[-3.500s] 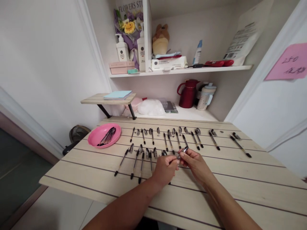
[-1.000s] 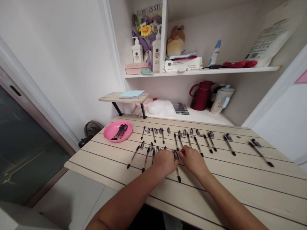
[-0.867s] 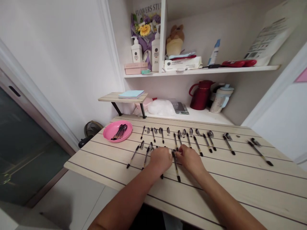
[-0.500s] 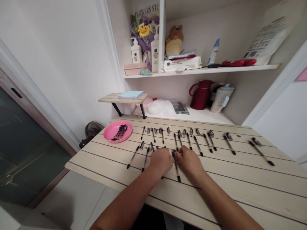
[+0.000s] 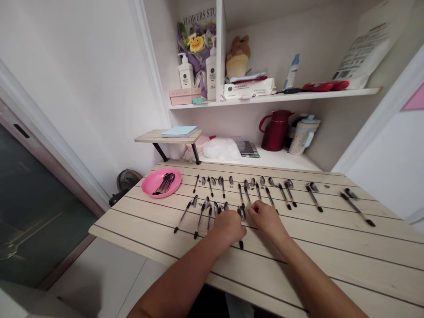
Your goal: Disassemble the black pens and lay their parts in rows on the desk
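My left hand (image 5: pixel 228 227) is closed over the middle of a black pen (image 5: pixel 241 244), whose dark ends show above and below the fingers. Just right of it, my right hand (image 5: pixel 266 217) is pinched, its fingertips low over the table; whatever they hold is too small to make out. Beside the hands lie a black pen cap (image 5: pixel 243 214) and, to the left, a pen (image 5: pixel 200 221) with a cap (image 5: pixel 207 202) near its top. Several more uncapped pens and loose caps form a row behind, among them a pen (image 5: pixel 271 198).
A pink bowl (image 5: pixel 145 185) with several pens (image 5: pixel 164 183) stands at the left of the slatted table (image 5: pixel 331 265). Behind it is a small raised shelf (image 5: pixel 149 136) with blue paper on top. A red jug (image 5: pixel 276 131) and a tumbler (image 5: pixel 303 136) stand in the cabinet.
My left hand has moved right and slightly down, covering the pen that lay bare between my hands. My right hand stays close by, still pinched. The view has shifted slightly.
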Available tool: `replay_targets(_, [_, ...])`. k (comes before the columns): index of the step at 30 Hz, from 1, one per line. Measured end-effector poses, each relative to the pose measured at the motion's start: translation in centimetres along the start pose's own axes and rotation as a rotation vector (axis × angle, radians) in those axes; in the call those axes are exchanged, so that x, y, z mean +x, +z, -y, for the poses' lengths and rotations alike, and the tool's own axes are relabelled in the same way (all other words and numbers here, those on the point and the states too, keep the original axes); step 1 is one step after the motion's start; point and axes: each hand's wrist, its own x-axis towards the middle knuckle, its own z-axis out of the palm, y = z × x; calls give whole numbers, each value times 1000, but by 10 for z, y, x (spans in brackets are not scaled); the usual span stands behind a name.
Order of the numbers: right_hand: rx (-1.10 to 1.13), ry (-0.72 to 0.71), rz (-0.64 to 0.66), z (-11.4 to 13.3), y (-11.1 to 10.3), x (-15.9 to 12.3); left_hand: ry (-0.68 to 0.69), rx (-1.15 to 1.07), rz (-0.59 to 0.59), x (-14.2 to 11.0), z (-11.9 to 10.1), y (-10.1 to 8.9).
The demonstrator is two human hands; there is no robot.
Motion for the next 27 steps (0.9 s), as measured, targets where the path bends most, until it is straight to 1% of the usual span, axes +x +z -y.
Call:
replay_targets(3, [14, 7, 24, -2, 1, -1, -22, -33, -36, 0, 4, -3])
replay_targets(4, [19, 9, 30, -3, 1, -1, -37, -70, -41, -1, 7, -5])
replay_targets(6, [21, 12, 31, -2, -1, -2, -83, -201, -7, -1, 12, -12])
replay_targets(8, [9, -7, 31, 1, -5, -2, -139, -440, 59, -1, 18, -22])
replay_targets(10, [-19, -67, 54, 9, -8, -2, -160, -766, 104, -1, 23, -32])
replay_targets(12, [-72, -164, 100, 20, -10, -2, -138, -1072, 97, 1, 27, -41])
replay_targets(13, [-113, -215, 119, 26, -10, -3, -121, -1191, 83, 2, 28, -44])
replay_targets(15, [-218, -291, 139, 39, -8, -4, -100, -1357, 53, 4, 31, -48])
replay_targets(17, [-328, -319, 142, 49, -4, -5, -93, -1466, 43, 6, 34, -48])
replay_targets(19, [-415, -328, 155, 55, 1, -7, -79, -1546, 58, 6, 38, -45])
replay_targets(22, [-469, -351, 181, 57, 8, -10, -46, -1623, 100, 6, 43, -40])
replay_targets(25, [-399, -350, 168, 53, 9, -10, -18, -1641, 147, 5, 46, -35])
replay_targets(27, [-260, -321, 137, 49, 5, -7, 4, -1625, 181, 5, 46, -33])
